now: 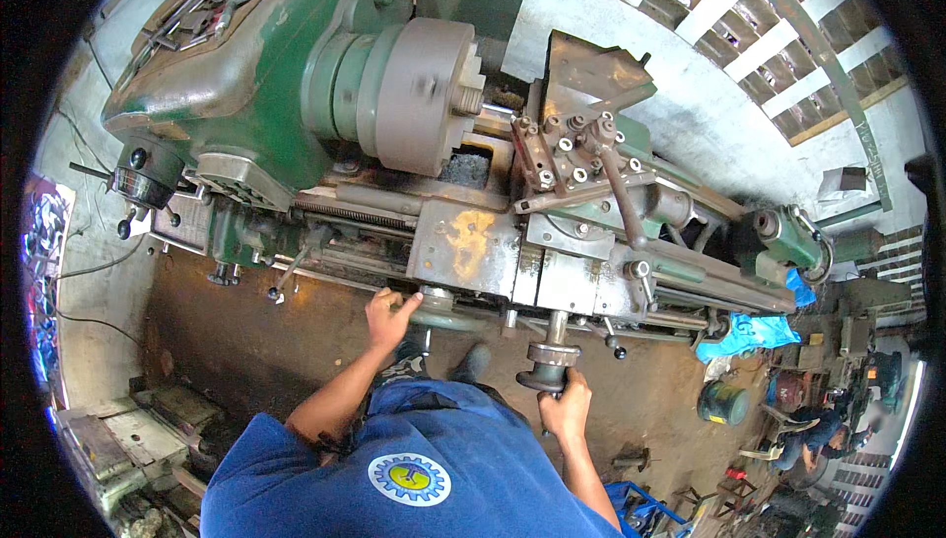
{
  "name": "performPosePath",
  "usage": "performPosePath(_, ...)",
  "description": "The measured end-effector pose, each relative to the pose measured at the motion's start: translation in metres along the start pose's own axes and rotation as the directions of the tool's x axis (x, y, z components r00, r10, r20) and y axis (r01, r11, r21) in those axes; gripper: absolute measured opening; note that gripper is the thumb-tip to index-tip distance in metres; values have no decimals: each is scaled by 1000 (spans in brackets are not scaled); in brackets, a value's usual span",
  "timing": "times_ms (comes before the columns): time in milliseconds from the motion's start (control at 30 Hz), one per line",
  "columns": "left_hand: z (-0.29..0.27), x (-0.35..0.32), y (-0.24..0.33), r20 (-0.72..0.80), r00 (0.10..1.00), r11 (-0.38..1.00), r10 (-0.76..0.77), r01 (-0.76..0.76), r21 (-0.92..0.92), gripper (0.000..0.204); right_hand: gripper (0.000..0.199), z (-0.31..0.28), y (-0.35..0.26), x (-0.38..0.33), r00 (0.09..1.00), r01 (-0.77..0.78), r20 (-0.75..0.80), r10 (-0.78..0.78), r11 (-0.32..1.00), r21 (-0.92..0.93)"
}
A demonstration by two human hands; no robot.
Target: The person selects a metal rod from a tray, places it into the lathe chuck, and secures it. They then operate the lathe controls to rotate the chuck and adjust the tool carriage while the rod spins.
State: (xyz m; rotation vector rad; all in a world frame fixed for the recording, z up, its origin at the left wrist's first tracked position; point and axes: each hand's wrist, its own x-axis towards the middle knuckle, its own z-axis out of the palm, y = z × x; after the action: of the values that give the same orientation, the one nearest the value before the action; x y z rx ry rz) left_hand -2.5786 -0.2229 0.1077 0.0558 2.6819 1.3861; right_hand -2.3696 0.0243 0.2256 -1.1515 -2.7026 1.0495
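Blue shirt (434,459) with gear emblem (409,479)

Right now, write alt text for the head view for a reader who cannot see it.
A person in a blue shirt stands at a large green lathe, seen from above. The left hand grips a handwheel on the carriage; the right hand holds a second handwheel lower down. A grey chuck faces the bolted tool post.
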Motion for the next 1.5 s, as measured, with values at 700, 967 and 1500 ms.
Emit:
performPosePath(700, 5, 15, -46, 156, 975, 945, -161, 197, -260, 25, 31, 0, -3, 1, 1000, -4, -11, 4, 1000, -28)
performPosePath(967, 7, 18, -53, 149, 974, 947, -173, 206, -246, 25, 30, -2, -5, 1, 999, -48, 15, 48, 999, -10)
performPosePath(1500, 2, 18, -39, 174, 975, 989, -136, 143, -25, 26, 49, -34, 82, 57, 880, -408, 446, 163, 740, 535)
